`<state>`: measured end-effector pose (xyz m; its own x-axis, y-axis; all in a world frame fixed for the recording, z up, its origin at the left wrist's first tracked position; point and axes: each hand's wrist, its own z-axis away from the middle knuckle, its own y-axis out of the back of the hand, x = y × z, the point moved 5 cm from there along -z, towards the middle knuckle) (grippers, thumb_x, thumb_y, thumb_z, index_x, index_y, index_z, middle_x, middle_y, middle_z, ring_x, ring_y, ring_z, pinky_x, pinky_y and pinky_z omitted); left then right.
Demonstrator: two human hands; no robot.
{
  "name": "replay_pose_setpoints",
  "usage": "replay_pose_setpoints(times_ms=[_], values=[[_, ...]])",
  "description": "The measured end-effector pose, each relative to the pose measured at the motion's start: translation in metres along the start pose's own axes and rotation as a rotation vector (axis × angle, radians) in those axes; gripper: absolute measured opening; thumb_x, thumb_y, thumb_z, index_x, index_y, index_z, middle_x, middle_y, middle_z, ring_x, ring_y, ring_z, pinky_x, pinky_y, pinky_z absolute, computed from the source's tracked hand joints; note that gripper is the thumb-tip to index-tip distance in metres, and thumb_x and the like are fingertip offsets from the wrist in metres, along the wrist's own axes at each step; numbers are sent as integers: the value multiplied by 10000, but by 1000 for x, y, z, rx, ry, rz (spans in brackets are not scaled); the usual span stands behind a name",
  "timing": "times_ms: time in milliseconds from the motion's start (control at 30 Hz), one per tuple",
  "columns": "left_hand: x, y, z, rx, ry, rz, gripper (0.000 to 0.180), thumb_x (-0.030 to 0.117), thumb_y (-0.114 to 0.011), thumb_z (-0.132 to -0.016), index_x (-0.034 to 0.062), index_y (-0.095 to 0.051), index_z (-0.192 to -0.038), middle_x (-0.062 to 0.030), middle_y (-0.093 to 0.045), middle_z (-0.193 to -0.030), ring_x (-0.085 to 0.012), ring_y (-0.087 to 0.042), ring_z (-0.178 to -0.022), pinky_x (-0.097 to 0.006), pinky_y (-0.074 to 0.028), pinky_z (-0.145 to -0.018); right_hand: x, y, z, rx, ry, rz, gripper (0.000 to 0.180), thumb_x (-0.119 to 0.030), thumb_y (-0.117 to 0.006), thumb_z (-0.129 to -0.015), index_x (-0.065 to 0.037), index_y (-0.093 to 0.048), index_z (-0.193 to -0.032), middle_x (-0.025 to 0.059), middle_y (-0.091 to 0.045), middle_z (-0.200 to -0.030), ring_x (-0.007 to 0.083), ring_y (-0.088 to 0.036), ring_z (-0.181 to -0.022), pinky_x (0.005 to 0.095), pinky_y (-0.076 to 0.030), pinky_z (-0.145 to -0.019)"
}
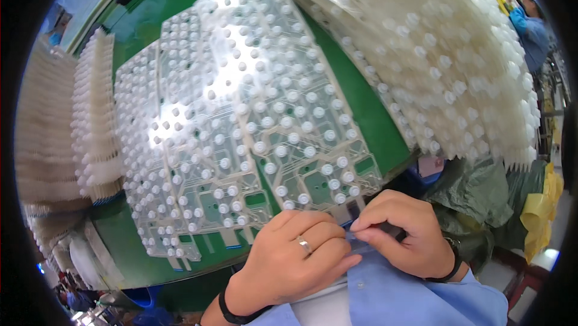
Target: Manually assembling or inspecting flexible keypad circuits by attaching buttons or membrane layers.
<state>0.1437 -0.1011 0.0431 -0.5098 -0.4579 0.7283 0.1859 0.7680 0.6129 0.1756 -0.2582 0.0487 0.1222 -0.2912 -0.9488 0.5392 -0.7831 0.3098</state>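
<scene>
Clear keyboard membrane sheets (223, 127) with printed traces and rows of white domes lie overlapping in front of me. At the near edge of the rightmost one, a short connector tail (344, 212) points toward me, with a bit of blue at its end. My left hand (295, 257), wearing a ring, is closed beside that tail with its fingers curled and knuckles up. My right hand (406, 235) is closed in a pinch of thumb and forefinger right at the tail's end. A small translucent piece shows between the hands; their fingertips hide what each grips.
A tall fanned stack of domed sheets (433, 67) leans at the right. More stacks (96, 115) stand on the left, all on a green tabletop (373, 121). Dark plastic bags (469, 190) and yellow material (540, 211) hang at right. Another person (530, 31) works at far right.
</scene>
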Motion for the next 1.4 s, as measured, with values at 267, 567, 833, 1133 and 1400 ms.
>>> replay_pose_setpoints(times_ms=[267,567,833,1133,1400], values=[[-9,1,-2,-56,106,-102,245,212,-800,-693,70,-607,-744,-164,-613,-1312,-340,-575,-1186,-421,-457,-904,16,28,-4,302,42,74,92,12,-681,-838,-12,-671,-926,89,-644,-884,196,-619,-823,293,-496,-724],[-26,-3,18,-95,124,-117,252,258,-791,-711,102,-593,-718,-125,-651,-1266,-318,-580,-1187,-424,-425,-912,35,24,-30,321,-165,102,22,3,-662,-875,-8,-661,-894,3,-585,-814,19,-493,-624,180,-352,-517],[-29,-3,17,-120,119,-125,260,295,-784,-718,123,-591,-705,-106,-666,-1247,-300,-597,-1161,-415,-429,-894,41,22,-36,344,-203,202,21,-12,-668,-856,-32,-660,-853,37,-599,-741,73,-424,-465,252,-312,-452],[-30,-3,18,-111,121,-130,258,293,-786,-710,125,-592,-701,-106,-670,-1238,-298,-601,-1148,-416,-430,-887,40,22,-37,306,-208,205,29,-1,-670,-851,-9,-679,-878,1,-587,-790,19,-418,-548,189,-293,-483],[-30,-3,18,-115,125,-132,258,292,-790,-702,127,-592,-693,-105,-669,-1237,-297,-597,-1157,-421,-427,-892,40,22,-37,304,-215,189,36,3,-670,-851,-12,-680,-882,0,-580,-788,19,-421,-552,191,-294,-487]])
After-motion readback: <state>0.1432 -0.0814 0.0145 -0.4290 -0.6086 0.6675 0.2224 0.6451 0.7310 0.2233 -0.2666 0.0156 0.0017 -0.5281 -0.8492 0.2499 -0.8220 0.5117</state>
